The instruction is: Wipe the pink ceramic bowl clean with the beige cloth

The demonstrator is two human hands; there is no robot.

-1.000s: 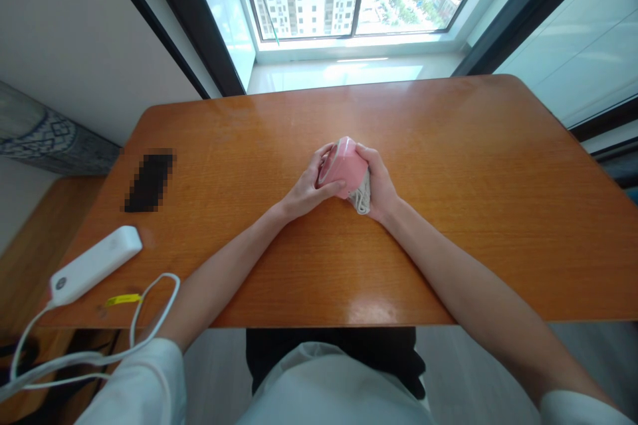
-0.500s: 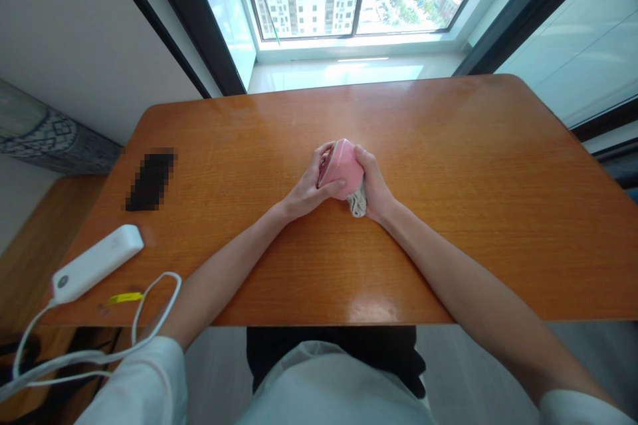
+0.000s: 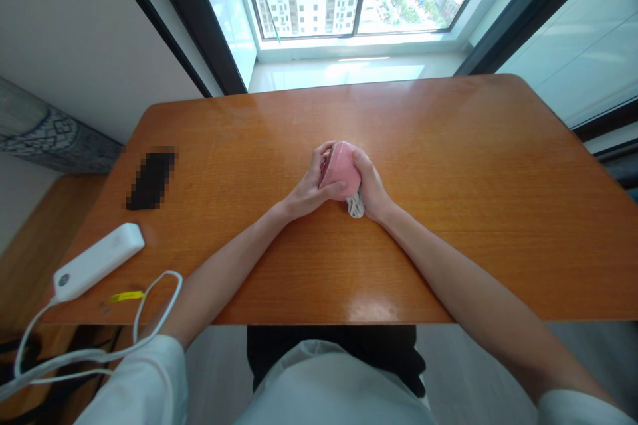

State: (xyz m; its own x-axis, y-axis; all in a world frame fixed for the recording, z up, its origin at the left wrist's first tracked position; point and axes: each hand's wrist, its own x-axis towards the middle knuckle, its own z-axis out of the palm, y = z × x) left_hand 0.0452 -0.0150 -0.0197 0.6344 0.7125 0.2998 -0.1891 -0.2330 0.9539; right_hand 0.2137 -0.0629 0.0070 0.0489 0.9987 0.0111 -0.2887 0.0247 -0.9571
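Note:
A small pink pouch (image 3: pixel 340 172) is held between both hands over the middle of the wooden table (image 3: pixel 448 166). My left hand (image 3: pixel 309 187) wraps its left side with fingers curled round it. My right hand (image 3: pixel 369 187) grips its right side, thumb on top. A bunch of beige knitted fabric or cord (image 3: pixel 355 206) hangs out beneath the pouch, by my right palm.
A white power strip (image 3: pixel 97 261) with a white cable (image 3: pixel 149 319) and a yellow tag (image 3: pixel 125 296) lies at the table's left front corner. A dark blurred-out object (image 3: pixel 149 179) sits further back on the left. A window sill runs behind the table.
My right hand has closed further over the pouch, and the pouch has shrunk and shifted slightly left. Less of the beige fabric shows below it.

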